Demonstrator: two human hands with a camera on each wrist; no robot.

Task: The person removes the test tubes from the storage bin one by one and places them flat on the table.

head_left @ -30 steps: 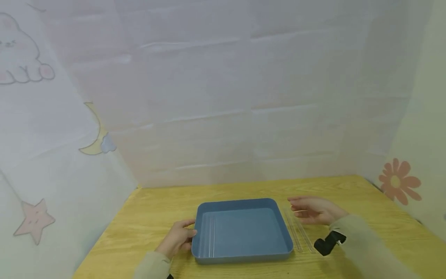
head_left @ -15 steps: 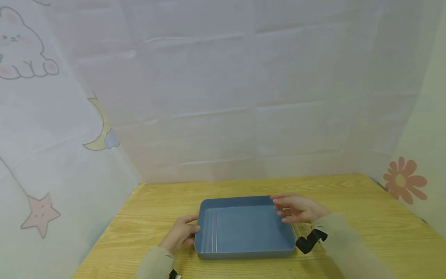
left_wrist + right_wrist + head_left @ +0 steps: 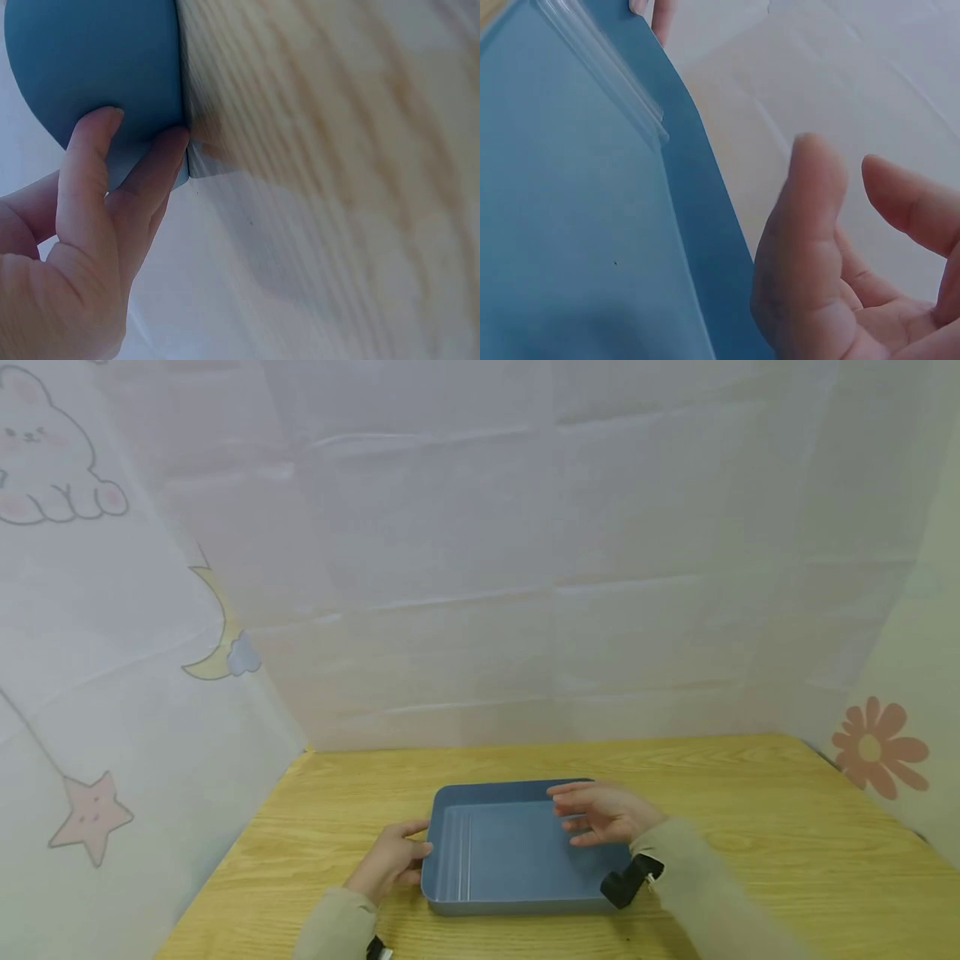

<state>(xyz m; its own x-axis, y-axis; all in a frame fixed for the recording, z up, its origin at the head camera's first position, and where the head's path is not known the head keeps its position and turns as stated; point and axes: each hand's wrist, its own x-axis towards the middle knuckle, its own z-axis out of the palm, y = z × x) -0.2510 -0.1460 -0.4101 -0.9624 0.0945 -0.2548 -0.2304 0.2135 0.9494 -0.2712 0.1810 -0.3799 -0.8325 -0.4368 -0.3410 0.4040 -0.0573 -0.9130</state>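
A shallow blue rectangular tray lies on the table. My left hand holds its left side, thumb at the rim and fingers against the outer wall. In the left wrist view, fingertips press the tray's rounded outer corner. My right hand hovers above the tray's right part with fingers loosely spread and nothing between them; the right wrist view shows a wide gap between thumb and finger. Several thin clear rods lie side by side in the tray along its left wall.
The yellow wood-grain table stretches beyond the tray on all sides. Pale sheeting closes off the back and sides, printed with a bear, a moon, a star and a flower. A black wrist mount sits by the right sleeve.
My right hand has moved left, from over two clear rods on the table to above the tray. The right arm now hides those rods. My left hand stays at the tray's left side.
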